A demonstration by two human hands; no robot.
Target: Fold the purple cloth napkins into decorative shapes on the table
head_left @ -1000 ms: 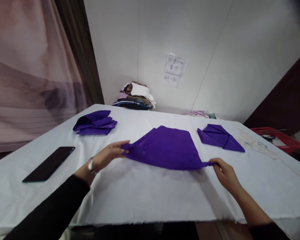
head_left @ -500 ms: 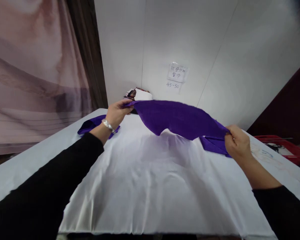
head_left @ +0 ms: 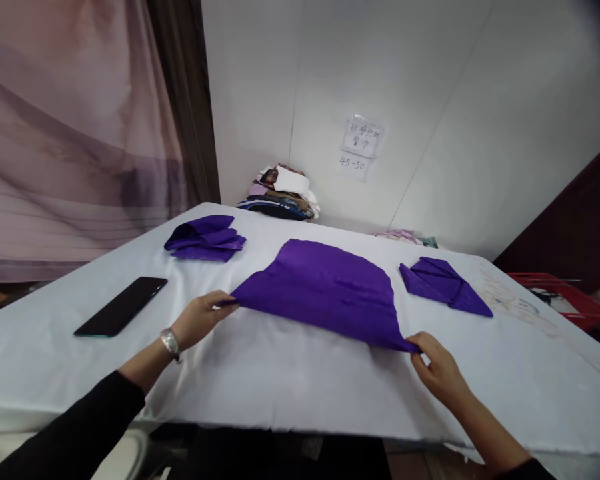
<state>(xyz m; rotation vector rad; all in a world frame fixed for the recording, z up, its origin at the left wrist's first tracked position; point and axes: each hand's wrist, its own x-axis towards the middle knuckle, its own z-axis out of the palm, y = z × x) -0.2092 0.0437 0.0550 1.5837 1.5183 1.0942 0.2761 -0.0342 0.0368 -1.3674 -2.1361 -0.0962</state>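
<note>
A purple cloth napkin [head_left: 325,290] is stretched between my hands, its near edge lifted and its far part lying on the white-covered table [head_left: 290,387]. My left hand [head_left: 203,320], with a silver bracelet at the wrist, pinches the near left corner. The near right corner is gripped between the thumb and fingers of my right hand [head_left: 437,367]. To the left lies a loosely folded purple napkin [head_left: 207,238]. On the right is another purple napkin [head_left: 445,285], folded flat into an angular shape.
A dark phone [head_left: 123,307] lies on the table at the left. Piled clothes [head_left: 283,193] sit at the back by the wall, with more fabric [head_left: 403,235] further right. A red basket [head_left: 565,300] stands beyond the right edge. Handwritten paper [head_left: 363,137] hangs on the wall.
Both hands have come down and nearer, bringing the napkin from the air onto the table. The phone, both other napkins and the clothes pile now show more fully.
</note>
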